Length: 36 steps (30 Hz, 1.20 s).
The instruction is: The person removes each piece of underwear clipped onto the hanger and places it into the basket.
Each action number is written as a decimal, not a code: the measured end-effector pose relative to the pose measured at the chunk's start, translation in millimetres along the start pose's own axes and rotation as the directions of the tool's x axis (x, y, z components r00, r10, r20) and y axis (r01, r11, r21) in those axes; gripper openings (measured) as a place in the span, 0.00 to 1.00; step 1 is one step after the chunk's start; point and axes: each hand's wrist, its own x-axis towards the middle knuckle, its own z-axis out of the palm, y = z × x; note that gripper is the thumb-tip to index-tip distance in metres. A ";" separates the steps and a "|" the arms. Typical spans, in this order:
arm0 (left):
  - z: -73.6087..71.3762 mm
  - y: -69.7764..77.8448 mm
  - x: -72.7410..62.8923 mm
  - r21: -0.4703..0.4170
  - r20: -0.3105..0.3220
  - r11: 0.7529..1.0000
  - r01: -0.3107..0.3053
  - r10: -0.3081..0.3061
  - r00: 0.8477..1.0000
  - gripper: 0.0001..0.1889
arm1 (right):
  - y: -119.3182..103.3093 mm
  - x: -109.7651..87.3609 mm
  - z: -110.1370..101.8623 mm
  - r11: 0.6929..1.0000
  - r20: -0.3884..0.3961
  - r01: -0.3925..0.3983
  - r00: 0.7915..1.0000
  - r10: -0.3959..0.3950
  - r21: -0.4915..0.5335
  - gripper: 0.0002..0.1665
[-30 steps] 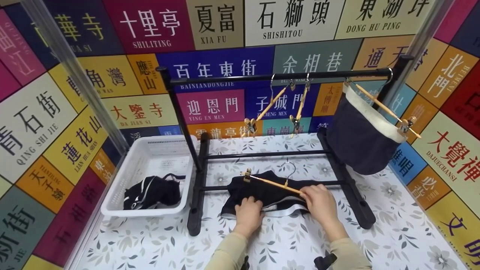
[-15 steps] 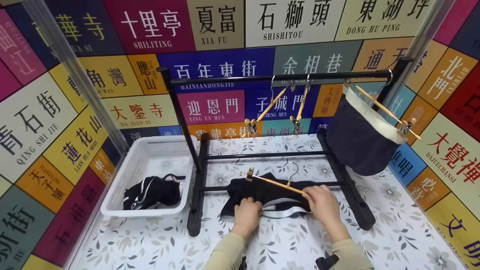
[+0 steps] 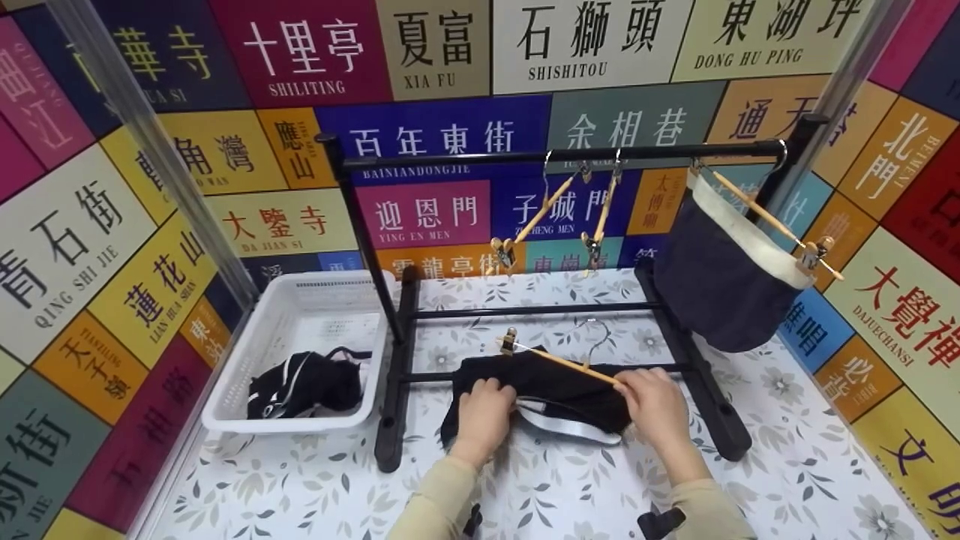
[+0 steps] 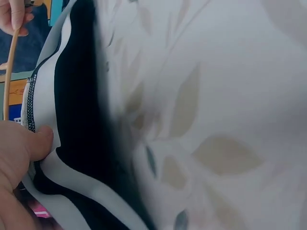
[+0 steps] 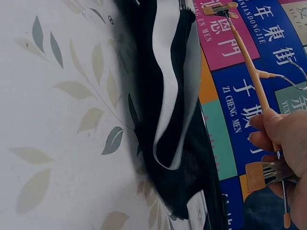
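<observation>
Low over the table, a pair of black shorts [image 3: 547,375] with a pale waistband [image 4: 45,96] has its opening towards me. My left hand [image 3: 484,420] pinches the waistband at the left, thumb on the pale band in the left wrist view. With its fingers, my right hand [image 3: 656,412] grips the right end of a wooden clip hanger [image 3: 562,361], beside one clip [image 5: 271,175]. The hanger's other clip [image 3: 509,342] sits above the shorts, apart from the waistband. Its metal hook [image 3: 600,337] points up and back.
A black rack [image 3: 525,160] stands behind, its lower bars crossing behind the shorts. Two bare clip hangers [image 3: 551,202] and a dark cloth piece with a cream top band [image 3: 727,270] hang from it. At left, a white basket [image 3: 217,390] holds black clothing [image 3: 307,386].
My left hand has raised the left side of the waistband and moved slightly left. The hanger, with my right hand, has shifted a little to the right.
</observation>
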 end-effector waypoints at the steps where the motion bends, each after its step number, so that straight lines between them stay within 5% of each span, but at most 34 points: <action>1: -2.1 -1.4 1.2 0.000 -0.007 1.000 -0.001 0.001 1.000 0.08 | 0.7 -0.3 -0.3 1.000 -0.008 0.003 1.000 -0.003 -0.001 0.07; 19: -60.5 -27.4 33.6 -0.024 0.004 0.998 0.050 -0.050 0.999 0.02 | 2.7 1.9 -13.3 1.000 -0.025 -0.016 1.000 0.015 -0.016 0.08; 36: -118.6 -69.9 47.9 -0.044 -0.104 0.999 0.024 -0.028 0.994 0.03 | 10.3 6.7 -24.1 0.999 -0.009 -0.035 0.999 0.035 -0.026 0.07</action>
